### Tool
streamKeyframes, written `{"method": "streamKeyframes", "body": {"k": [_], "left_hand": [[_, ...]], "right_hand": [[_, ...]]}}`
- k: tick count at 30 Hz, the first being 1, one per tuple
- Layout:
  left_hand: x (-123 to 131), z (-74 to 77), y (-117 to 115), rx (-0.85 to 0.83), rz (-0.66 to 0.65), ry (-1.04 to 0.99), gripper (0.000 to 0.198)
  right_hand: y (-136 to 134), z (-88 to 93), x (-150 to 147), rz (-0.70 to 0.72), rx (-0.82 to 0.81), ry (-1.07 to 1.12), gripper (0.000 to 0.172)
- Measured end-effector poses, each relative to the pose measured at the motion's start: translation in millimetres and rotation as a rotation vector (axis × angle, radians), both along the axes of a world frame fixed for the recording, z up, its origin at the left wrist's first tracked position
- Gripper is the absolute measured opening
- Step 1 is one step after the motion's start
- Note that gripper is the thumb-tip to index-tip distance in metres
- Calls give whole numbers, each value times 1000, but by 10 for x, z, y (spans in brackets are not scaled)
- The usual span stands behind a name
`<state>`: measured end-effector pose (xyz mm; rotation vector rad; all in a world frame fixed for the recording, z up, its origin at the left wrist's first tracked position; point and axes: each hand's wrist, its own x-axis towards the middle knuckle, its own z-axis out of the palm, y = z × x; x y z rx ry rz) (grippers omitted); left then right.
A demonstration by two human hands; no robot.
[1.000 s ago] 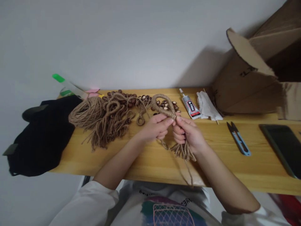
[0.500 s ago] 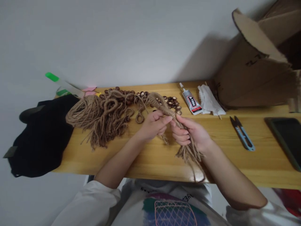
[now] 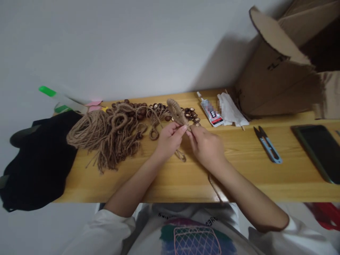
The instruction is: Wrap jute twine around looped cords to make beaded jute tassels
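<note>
yellow wooden tabletop below, a brown cord-wrapped loop leans forward and leftward from the bare left hand and right hand (both about equally near), fingertips pinched at its base.

The wrapped loop is of coarse, matt natural-fibre twine, ridged by its close coils; the twine hank has the same rough, lustreless finish. The bench is smooth, grained wood with a varnished sheen. Brown shell-like pieces look hard and faintly glossy. The thread snips have dark metal blades. The cardboard box is matt, ragged at its edges; the phone screen is smooth; the black cloth appears dull.
</note>
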<state>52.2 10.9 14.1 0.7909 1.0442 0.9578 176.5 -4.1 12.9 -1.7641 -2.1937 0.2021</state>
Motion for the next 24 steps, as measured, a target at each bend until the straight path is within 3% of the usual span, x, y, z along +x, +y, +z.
{"method": "streamKeyframes", "body": {"k": [3, 6, 9, 15, 20, 24], "left_hand": [[-40, 44, -12, 83, -40, -71, 31], [-87, 74, -10, 62, -155, -139, 33], [-106, 81, -1, 65, -186, -177, 33], [-96, 100, -15, 104, -163, -203, 30], [-117, 143, -26, 150, -167, -169, 32], [-125, 140, -11, 136, -147, -150, 36]], "right_hand": [[12, -23, 39, 36, 67, 81, 35], [22, -41, 73, 70, 135, 225, 34], [15, -29, 76, 78, 120, 389, 30], [-30, 32, 27, 37, -58, 880, 29], [-49, 54, -2, -28, -320, 1364, 33], [-7, 44, 16, -64, -488, 1530, 36]]}}
